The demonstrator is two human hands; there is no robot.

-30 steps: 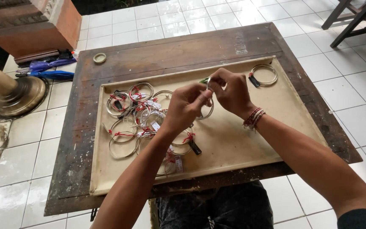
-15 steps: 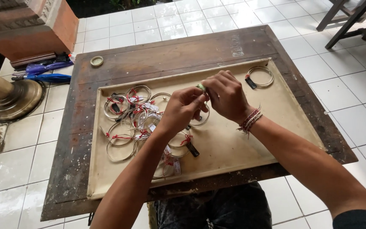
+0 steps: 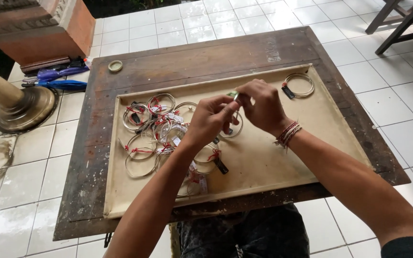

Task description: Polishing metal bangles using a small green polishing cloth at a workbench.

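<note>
Tiled floor, wooden desk [image 3: 178,62], beige tray [image 3: 273,162]: left hand [image 3: 209,119] and right hand [image 3: 264,106] pinched one small green item [image 3: 233,94] at frame centre, above tagged wire rings [image 3: 163,131].

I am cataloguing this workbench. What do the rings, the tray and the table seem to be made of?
Rings: probably thin metal wire, silvery and slightly shiny, tied with red thread.
Tray: pale beige and matte, with a raised rim; perhaps painted wood or board, hard to tell.
Table: dark wood, worn, with visible grain and whitish stains.
</note>
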